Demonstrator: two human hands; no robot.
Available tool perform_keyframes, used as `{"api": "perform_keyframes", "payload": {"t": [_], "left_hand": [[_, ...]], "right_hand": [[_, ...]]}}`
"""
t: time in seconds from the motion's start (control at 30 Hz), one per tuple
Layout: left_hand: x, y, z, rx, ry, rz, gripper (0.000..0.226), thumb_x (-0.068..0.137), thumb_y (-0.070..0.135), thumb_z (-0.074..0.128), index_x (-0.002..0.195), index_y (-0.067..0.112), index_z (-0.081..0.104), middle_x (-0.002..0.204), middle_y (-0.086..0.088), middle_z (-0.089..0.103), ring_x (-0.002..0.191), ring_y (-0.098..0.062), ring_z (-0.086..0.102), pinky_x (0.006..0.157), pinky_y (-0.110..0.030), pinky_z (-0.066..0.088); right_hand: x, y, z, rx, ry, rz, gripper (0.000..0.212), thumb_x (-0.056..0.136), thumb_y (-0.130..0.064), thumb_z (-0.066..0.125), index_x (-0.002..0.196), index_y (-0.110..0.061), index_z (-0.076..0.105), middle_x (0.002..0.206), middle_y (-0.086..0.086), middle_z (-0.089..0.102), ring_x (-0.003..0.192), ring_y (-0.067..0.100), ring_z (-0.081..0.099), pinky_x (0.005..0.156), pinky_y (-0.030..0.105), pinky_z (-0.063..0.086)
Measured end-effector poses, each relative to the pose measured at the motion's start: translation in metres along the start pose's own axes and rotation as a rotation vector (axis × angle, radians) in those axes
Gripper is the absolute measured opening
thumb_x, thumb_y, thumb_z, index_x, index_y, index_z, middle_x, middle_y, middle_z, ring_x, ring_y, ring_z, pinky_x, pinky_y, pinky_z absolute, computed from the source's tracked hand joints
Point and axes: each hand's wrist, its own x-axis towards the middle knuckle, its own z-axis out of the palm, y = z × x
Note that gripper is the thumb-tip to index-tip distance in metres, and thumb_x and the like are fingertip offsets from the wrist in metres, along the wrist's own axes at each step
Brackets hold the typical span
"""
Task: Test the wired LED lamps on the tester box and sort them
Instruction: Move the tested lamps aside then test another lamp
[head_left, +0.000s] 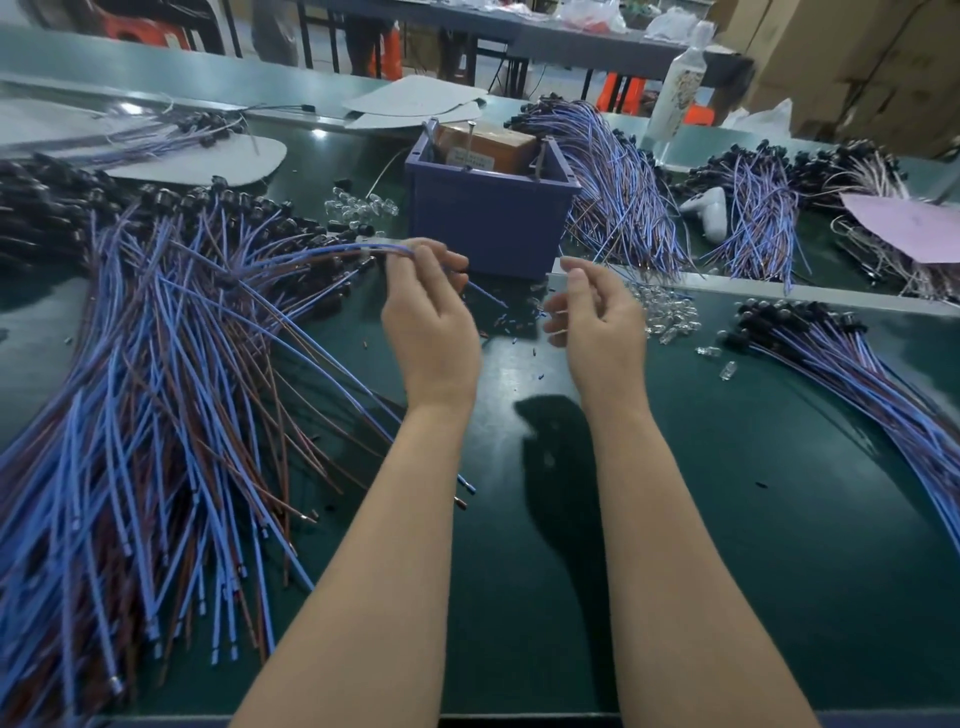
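Our left hand (431, 312) pinches a blue lamp lead (384, 250) drawn from the big heap of wired lamps (156, 364). Our right hand (597, 317) hangs loosely curled and looks empty. The lead runs left to right, its free end toward the right hand. Just beyond sits the tester box (488, 228), nearer the left hand. Underneath is a dark green bench mat (727, 519), with cartons (857, 52) behind.

2 bare forearms (363, 545), slim and smooth — the left grip (431, 322) and right grip (602, 322) are bare hands.
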Motion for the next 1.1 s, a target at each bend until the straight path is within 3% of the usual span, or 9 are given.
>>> {"api": "perform_keyframes", "payload": {"t": [0.13, 0.27, 0.37, 0.5, 0.63, 0.73, 0.83, 0.97, 1.1], "left_hand": [[-0.016, 0.009, 0.001, 0.106, -0.259, 0.232, 0.024, 0.097, 0.014, 0.038, 0.082, 0.007, 0.054, 0.075, -0.004, 0.059, 0.069, -0.018, 0.056, 0.07, -0.031, 0.048], [-0.027, 0.011, 0.008, 0.193, -0.472, 0.446, 0.021, 0.082, 0.004, 0.043, 0.077, -0.001, 0.063, 0.082, -0.012, 0.064, 0.079, -0.03, 0.054, 0.074, -0.042, 0.044], [-0.027, 0.007, 0.01, 0.261, -0.42, 0.554, 0.03, 0.086, 0.004, 0.04, 0.091, -0.001, 0.069, 0.108, -0.011, 0.064, 0.094, -0.027, 0.056, 0.087, -0.033, 0.045], [-0.021, 0.006, 0.008, 0.095, -0.356, 0.096, 0.026, 0.094, 0.001, 0.036, 0.1, 0.003, 0.061, 0.092, -0.01, 0.063, 0.075, -0.013, 0.059, 0.073, -0.025, 0.05], [-0.016, 0.013, 0.01, -0.16, -0.818, -0.7, 0.046, 0.102, 0.041, 0.029, 0.088, 0.009, 0.059, 0.062, -0.003, 0.066, 0.048, -0.01, 0.06, 0.048, -0.017, 0.046], [-0.028, 0.013, 0.012, -0.05, -1.061, -0.588, 0.032, 0.102, 0.025, 0.038, 0.115, -0.001, 0.053, 0.07, -0.004, 0.067, 0.049, -0.004, 0.06, 0.051, -0.015, 0.049], [-0.036, 0.008, 0.014, -0.009, -1.063, -0.424, 0.02, 0.098, 0.003, 0.046, 0.115, -0.003, 0.053, 0.064, 0.0, 0.065, 0.051, -0.004, 0.059, 0.057, -0.017, 0.05], [-0.038, 0.0, 0.02, 0.234, -0.751, -0.276, 0.02, 0.092, -0.001, 0.042, 0.095, 0.006, 0.06, 0.08, -0.008, 0.07, 0.059, -0.016, 0.062, 0.077, -0.037, 0.057], [-0.032, -0.01, 0.021, 0.196, -0.486, -0.266, 0.015, 0.094, 0.005, 0.047, 0.094, 0.012, 0.061, 0.082, -0.003, 0.07, 0.064, -0.012, 0.067, 0.077, -0.04, 0.057]], "right_hand": [[-0.003, -0.011, 0.013, 0.497, -0.361, 0.435, 0.043, 0.101, -0.04, 0.032, 0.108, -0.007, 0.06, 0.085, 0.011, 0.065, 0.071, 0.018, 0.063, 0.068, 0.027, 0.053], [0.007, -0.018, 0.007, 0.689, -0.289, 0.473, 0.019, 0.099, -0.014, 0.044, 0.09, -0.007, 0.059, 0.077, 0.004, 0.066, 0.069, 0.011, 0.063, 0.073, 0.024, 0.052], [0.018, -0.023, -0.006, 0.934, -0.248, 0.423, 0.019, 0.096, 0.001, 0.041, 0.095, -0.004, 0.059, 0.083, 0.01, 0.068, 0.07, 0.012, 0.065, 0.069, 0.018, 0.054], [0.027, -0.021, -0.023, 1.233, -0.148, 0.385, 0.02, 0.095, 0.007, 0.04, 0.088, -0.003, 0.055, 0.075, 0.017, 0.07, 0.05, 0.01, 0.061, 0.048, 0.014, 0.051], [0.038, -0.009, -0.018, 0.762, 0.01, 0.357, 0.017, 0.096, 0.006, 0.041, 0.096, -0.011, 0.042, 0.075, 0.012, 0.069, 0.052, 0.01, 0.058, 0.049, 0.014, 0.049], [0.046, -0.003, -0.013, 0.448, 0.072, 0.218, 0.018, 0.097, 0.004, 0.038, 0.094, -0.012, 0.046, 0.081, 0.008, 0.063, 0.053, 0.006, 0.058, 0.054, 0.013, 0.049], [0.047, -0.007, -0.01, 0.405, 0.095, 0.111, 0.019, 0.098, 0.0, 0.041, 0.089, -0.013, 0.051, 0.081, 0.006, 0.065, 0.058, 0.006, 0.063, 0.059, 0.016, 0.052], [0.043, -0.017, -0.004, 0.237, 0.065, 0.041, 0.017, 0.096, -0.01, 0.05, 0.083, -0.021, 0.056, 0.079, 0.001, 0.067, 0.073, 0.011, 0.065, 0.069, 0.021, 0.054], [0.022, -0.009, 0.002, -0.076, -0.149, 0.148, 0.021, 0.091, -0.005, 0.054, 0.072, -0.012, 0.061, 0.065, 0.002, 0.058, 0.052, 0.006, 0.054, 0.046, 0.017, 0.042]]}}
